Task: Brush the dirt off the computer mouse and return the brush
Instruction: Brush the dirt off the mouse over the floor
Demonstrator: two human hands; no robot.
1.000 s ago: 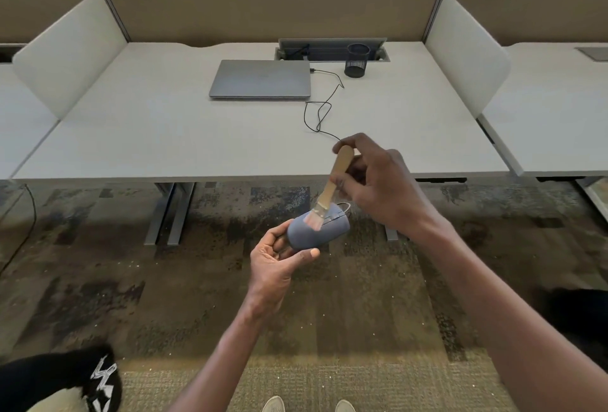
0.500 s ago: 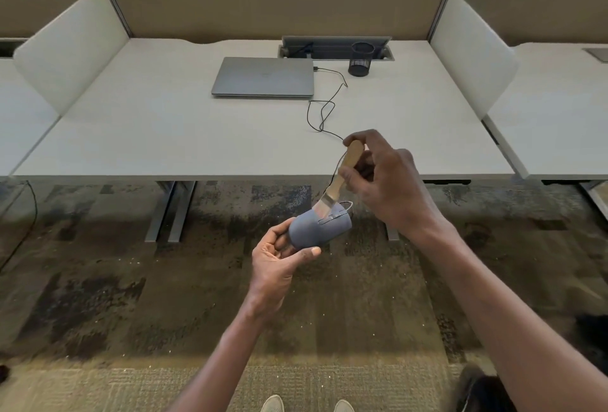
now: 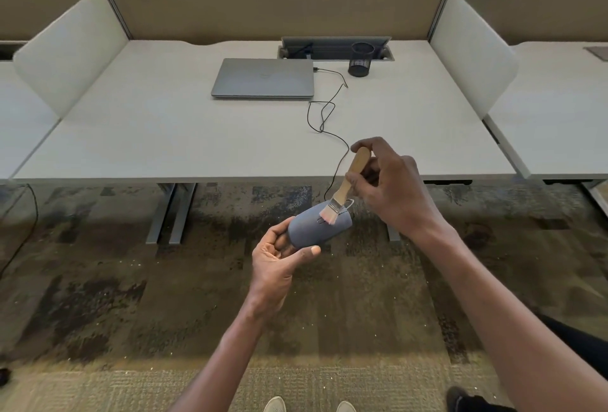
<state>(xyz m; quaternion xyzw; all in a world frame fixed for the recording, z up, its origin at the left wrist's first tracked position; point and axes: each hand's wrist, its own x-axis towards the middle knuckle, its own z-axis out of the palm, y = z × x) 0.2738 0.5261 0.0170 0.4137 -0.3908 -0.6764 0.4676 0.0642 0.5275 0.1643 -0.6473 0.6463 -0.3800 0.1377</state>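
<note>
Grey mouse (image 3: 317,224) sits in the air before the desk (image 3: 197,135), gripped at its near end by the left hand (image 3: 279,260), fingers and thumb curled round it. At 1 o'clock from it, the right hand (image 3: 391,188) pinches the wooden brush (image 3: 347,186), bristles touching the mouse's top. A closed laptop (image 3: 263,77) lies at 11 o'clock.

mouse (image 3: 312,225): blue-grey | brush (image 3: 348,186): tan handle, pale bristles | laptop (image 3: 263,77): silver

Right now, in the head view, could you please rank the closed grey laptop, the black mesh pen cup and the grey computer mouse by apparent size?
1. Closed grey laptop, clearly largest.
2. Grey computer mouse and black mesh pen cup look alike; the mouse is nearer the camera, so unranked.
</note>
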